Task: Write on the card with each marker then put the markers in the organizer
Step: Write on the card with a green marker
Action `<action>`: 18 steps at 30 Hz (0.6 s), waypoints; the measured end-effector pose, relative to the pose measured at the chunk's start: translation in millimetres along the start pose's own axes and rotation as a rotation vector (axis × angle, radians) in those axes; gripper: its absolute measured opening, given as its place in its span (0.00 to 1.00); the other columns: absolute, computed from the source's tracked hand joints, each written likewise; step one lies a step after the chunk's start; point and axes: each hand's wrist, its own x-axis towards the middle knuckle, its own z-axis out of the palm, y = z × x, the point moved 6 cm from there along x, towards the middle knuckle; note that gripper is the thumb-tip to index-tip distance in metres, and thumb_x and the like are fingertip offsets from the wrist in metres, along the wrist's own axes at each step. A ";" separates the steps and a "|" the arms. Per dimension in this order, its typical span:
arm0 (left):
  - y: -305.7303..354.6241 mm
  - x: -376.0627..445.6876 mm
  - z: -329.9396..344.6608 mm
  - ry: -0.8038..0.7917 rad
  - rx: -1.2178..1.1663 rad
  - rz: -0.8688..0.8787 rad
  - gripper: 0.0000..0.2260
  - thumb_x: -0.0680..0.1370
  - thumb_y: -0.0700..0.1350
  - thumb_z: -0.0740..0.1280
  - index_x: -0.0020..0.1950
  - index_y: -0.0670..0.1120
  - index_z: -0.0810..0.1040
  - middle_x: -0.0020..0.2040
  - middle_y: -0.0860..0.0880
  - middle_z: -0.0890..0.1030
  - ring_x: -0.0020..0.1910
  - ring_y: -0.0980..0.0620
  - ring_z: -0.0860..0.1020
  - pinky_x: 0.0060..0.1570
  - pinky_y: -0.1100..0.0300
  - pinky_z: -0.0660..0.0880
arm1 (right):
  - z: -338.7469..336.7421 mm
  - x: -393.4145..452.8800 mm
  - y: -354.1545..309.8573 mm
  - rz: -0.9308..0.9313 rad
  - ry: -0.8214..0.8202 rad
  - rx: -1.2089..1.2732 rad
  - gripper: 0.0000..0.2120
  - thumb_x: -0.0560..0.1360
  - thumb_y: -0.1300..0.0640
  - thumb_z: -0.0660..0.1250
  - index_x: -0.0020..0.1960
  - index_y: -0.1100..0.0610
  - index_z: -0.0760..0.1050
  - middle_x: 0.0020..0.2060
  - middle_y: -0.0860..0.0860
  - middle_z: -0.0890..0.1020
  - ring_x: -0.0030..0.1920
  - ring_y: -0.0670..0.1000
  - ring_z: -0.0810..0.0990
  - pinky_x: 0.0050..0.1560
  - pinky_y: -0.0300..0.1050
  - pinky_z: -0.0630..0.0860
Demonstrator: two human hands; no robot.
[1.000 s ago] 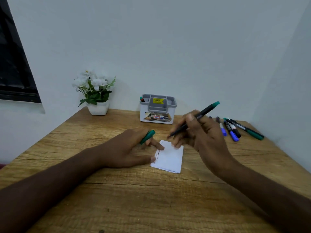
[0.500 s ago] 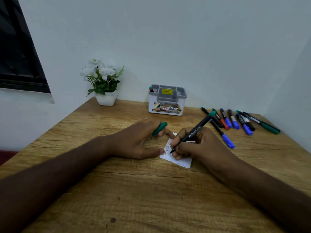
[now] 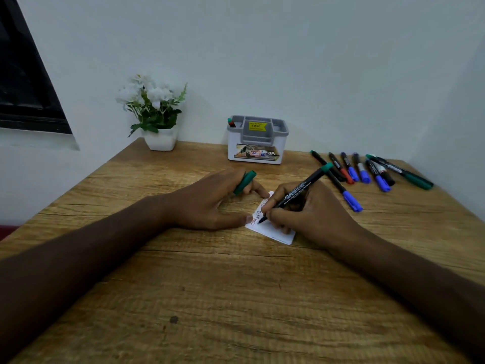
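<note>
**Green-ended marker tip on the card**

The right hand (image 3: 312, 214) has its grip closed around a black marker (image 3: 296, 193) with a green end, fingers pinching low on the barrel. The tip touches the white card (image 3: 273, 231), near the card's left edge, where some red and dark writing is visible. The barrel leans up and away from the card, toward the far right.

The left hand (image 3: 207, 203) lies just left of the card. Its thumb tip and one fingertip press on the card's left edge, and its other fingers are curled around a green cap (image 3: 245, 182).

The card lies flat on the wooden counter (image 3: 236, 298). Beyond the card, against the wall, stands the grey and white organizer (image 3: 257, 143), and one marker with a red and green top (image 3: 231, 122) stands in its left compartment. To the far right of the card a group of loose markers (image 3: 367, 172) lies on the counter, with blue, red, black and green caps. Far left of the card stands a white pot with white flowers (image 3: 157, 119).
</note>
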 end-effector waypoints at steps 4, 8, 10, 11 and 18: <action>-0.3 -0.2 0.4 -0.019 -0.022 0.001 0.21 0.79 0.60 0.71 0.66 0.53 0.71 0.60 0.58 0.75 0.59 0.57 0.75 0.57 0.55 0.74 | -0.4 0.5 0.6 -0.015 0.003 -0.003 0.02 0.73 0.56 0.75 0.43 0.51 0.88 0.42 0.49 0.90 0.40 0.51 0.89 0.45 0.48 0.86; -2.0 0.6 0.5 -0.021 -0.006 -0.017 0.24 0.78 0.61 0.71 0.68 0.51 0.72 0.61 0.57 0.76 0.60 0.55 0.75 0.59 0.49 0.76 | 0.5 0.6 0.1 -0.020 0.000 -0.016 0.03 0.73 0.56 0.76 0.42 0.49 0.87 0.42 0.49 0.90 0.42 0.49 0.88 0.48 0.54 0.87; -1.8 1.3 0.3 -0.022 -0.015 -0.019 0.25 0.78 0.60 0.71 0.68 0.49 0.73 0.61 0.60 0.76 0.60 0.57 0.75 0.60 0.51 0.75 | 2.1 0.7 -0.1 -0.021 -0.010 -0.050 0.03 0.72 0.54 0.76 0.42 0.46 0.87 0.43 0.48 0.90 0.45 0.48 0.88 0.49 0.54 0.86; -1.3 1.5 0.2 -0.023 -0.020 -0.020 0.24 0.78 0.60 0.71 0.68 0.49 0.73 0.60 0.63 0.75 0.59 0.59 0.74 0.59 0.55 0.74 | 2.1 0.9 0.3 -0.019 -0.009 -0.056 0.03 0.72 0.54 0.76 0.42 0.46 0.87 0.43 0.48 0.90 0.45 0.47 0.88 0.49 0.53 0.86; -0.3 2.6 -0.1 -0.022 -0.010 -0.020 0.23 0.78 0.60 0.71 0.69 0.53 0.72 0.57 0.69 0.72 0.58 0.64 0.72 0.53 0.70 0.68 | -0.3 1.4 2.4 -0.001 0.002 -0.046 0.02 0.74 0.55 0.76 0.44 0.49 0.87 0.41 0.47 0.89 0.42 0.47 0.88 0.46 0.46 0.86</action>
